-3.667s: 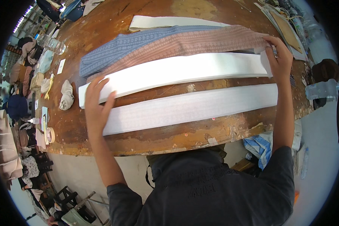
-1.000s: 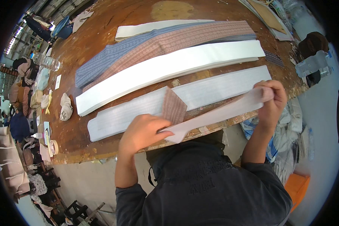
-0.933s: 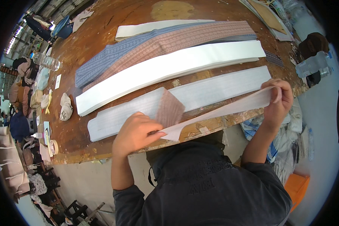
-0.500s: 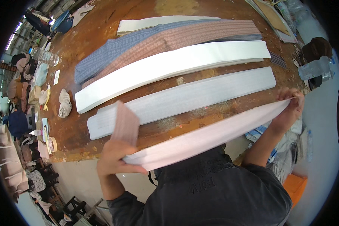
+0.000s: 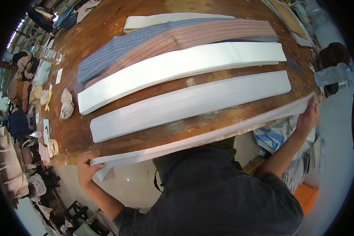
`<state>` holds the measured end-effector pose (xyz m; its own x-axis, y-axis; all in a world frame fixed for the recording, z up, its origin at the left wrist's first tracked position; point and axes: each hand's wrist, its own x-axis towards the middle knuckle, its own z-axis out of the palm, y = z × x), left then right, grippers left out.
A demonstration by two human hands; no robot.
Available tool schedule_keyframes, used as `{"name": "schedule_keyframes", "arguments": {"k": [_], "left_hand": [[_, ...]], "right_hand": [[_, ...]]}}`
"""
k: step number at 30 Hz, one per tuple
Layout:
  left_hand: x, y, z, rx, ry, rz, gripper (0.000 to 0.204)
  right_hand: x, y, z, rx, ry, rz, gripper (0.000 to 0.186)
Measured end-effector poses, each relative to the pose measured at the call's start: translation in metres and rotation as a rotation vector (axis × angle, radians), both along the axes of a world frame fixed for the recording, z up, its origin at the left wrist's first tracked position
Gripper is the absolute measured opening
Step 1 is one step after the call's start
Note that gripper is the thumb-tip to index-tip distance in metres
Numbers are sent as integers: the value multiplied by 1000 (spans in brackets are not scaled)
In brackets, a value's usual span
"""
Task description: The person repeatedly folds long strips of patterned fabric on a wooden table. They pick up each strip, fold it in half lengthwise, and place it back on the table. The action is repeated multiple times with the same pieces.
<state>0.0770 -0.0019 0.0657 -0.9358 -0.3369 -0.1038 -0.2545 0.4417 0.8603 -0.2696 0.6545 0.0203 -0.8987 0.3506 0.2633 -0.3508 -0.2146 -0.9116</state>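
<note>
Both of my hands are closed on the ends of a long, narrow whitish fabric strip point(image 5: 202, 137), held taut along the near table edge. My left hand point(image 5: 86, 167) pinches its left end at the lower left, where a short flap hangs. My right hand point(image 5: 308, 114) grips the other end at the right. Just beyond lie a pale grey-white stack of strips point(image 5: 188, 102), a brighter white stack point(image 5: 181, 67), and blue patterned fabric point(image 5: 102, 57) beside pink patterned fabric point(image 5: 224, 29). Another cream strip point(image 5: 145, 21) lies behind them.
The worn wooden table point(image 5: 86, 43) carries a crumpled cloth point(image 5: 67, 104), a tape roll point(image 5: 54, 147), a plastic bottle point(image 5: 51, 56) and boards point(image 5: 287, 21). More bottles point(image 5: 328, 76) and plastic sacks point(image 5: 267, 139) are at the right; garments point(image 5: 15, 118) crowd the left.
My hands have moved apart, the left one toward the lower left, the right one rightward, stretching the strip out. The pink-striped piece that stood up by my left hand has dropped.
</note>
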Motion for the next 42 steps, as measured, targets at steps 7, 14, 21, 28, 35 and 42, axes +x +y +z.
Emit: {"name": "schedule_keyframes", "arguments": {"k": [7, 14, 21, 28, 35, 42], "left_hand": [[-10, -18, -52, 574, 303, 236, 37], [-30, -27, -39, 317, 201, 378, 38], [-39, -22, -6, 102, -73, -198, 43], [-28, -17, -11, 170, -174, 114, 33], [-17, -13, -52, 559, 464, 508, 31], [-47, -8, -42, 385, 451, 702, 25]], "right_hand": [[-39, -5, -15, 138, -177, 164, 20], [-71, 10, -13, 213, -285, 161, 19], [-86, 32, -3, 177, -119, 37, 16], [-78, 45, 16, 193, -18, 26, 18], [-72, 30, 6, 176, -99, 74, 21], [-76, 8, -4, 246, -296, 8, 21]]}}
